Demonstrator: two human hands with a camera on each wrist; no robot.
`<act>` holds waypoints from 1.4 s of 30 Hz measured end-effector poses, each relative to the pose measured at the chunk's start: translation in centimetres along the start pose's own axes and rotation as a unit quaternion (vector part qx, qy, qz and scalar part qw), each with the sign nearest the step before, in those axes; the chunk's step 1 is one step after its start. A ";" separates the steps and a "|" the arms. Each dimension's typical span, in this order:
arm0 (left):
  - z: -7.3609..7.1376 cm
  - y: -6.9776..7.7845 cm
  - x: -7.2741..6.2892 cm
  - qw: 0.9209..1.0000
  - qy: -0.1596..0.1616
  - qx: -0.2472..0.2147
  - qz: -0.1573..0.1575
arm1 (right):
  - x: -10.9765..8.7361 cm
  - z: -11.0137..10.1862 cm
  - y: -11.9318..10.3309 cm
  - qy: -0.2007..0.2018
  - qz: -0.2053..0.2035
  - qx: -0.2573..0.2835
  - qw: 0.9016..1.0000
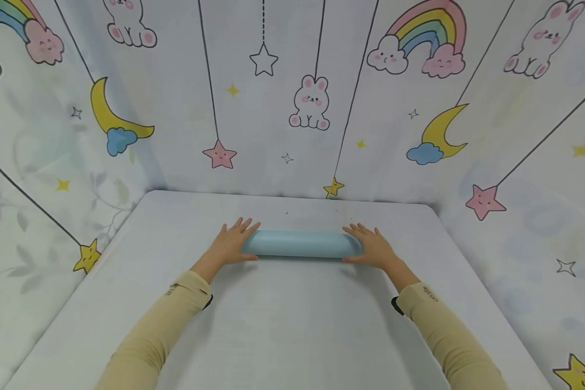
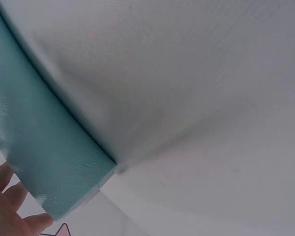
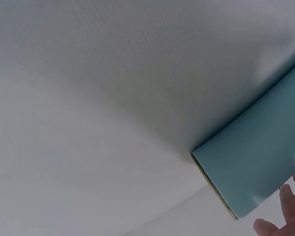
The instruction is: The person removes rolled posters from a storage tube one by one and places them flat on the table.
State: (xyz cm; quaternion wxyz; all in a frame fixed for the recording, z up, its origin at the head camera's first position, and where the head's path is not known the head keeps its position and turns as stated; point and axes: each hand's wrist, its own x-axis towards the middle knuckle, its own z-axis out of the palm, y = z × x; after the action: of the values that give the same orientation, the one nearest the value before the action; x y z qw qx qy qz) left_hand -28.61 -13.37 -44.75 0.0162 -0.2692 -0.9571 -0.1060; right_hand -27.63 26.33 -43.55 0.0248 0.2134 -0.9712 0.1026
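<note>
From above and behind the fingers [image 2: 15, 196], the head camera faces forward and down; each wrist camera, far nearer the fingers, faces the blue roll [image 1: 302, 244] beside them, which the head view shares.

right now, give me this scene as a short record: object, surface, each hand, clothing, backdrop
object: long light blue object, rounded, lying crosswise; what it is cannot be told
surface: white tabletop
left hand: at the object's left end, fingers spread toward the far side, thumb on the near side
right hand: at the right end, placed likewise
clothing: beige sleeves on both arms
backdrop: pale printed sheet with rabbits, stars, moons and rainbows
</note>
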 end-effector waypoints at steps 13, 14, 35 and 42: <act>0.8 -0.6 -0.1 1.000 0.010 -0.018 0.009 | -0.2 0.6 0.5 -0.003 0.017 -0.005 1.000; 0.8 -0.6 -0.1 1.000 0.011 -0.017 0.008 | -0.2 0.6 0.5 -0.002 0.017 -0.007 1.000; 0.4 -0.5 0.1 0.998 0.013 -0.016 -0.061 | 0.8 2.5 0.3 0.046 0.006 -0.035 0.998; 0.7 0.0 0.8 0.996 0.034 -0.056 -0.053 | 0.0 2.5 0.7 0.072 0.017 -0.030 0.997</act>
State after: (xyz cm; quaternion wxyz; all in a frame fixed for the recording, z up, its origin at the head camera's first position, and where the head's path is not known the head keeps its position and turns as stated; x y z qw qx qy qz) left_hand -29.25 -12.80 -45.35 0.0283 -0.2152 -0.9614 -0.1690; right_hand -27.95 26.38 -46.13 0.0990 0.1885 -0.9731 0.0884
